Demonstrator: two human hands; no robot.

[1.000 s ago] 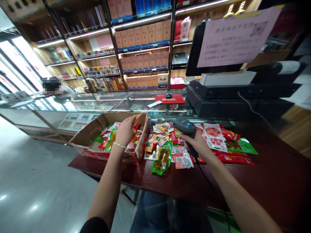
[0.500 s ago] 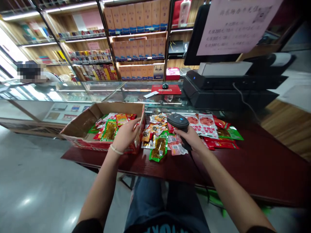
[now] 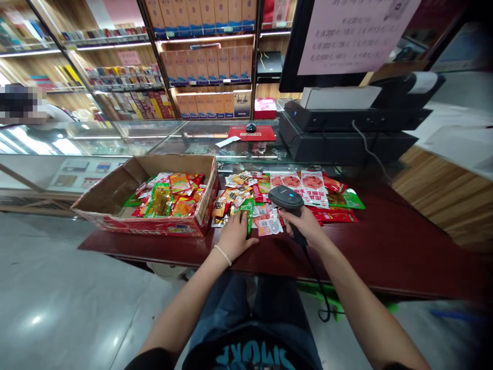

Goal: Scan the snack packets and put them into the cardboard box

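Where left hand (image 3: pixel 233 237) rests — green packet (image 3: pixel 249 206) lies beneath.

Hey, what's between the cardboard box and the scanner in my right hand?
In the head view, a cluster of small packets lies there, with your left hand over a green-edged packet.

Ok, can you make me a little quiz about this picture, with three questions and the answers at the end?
1. Which hand holds the handheld scanner?
2. True or false: snack packets lie inside the cardboard box.
3. Fill in the colour: the left hand is over a packet with a ____ edge.

Key:
1. The right hand.
2. True.
3. Green.
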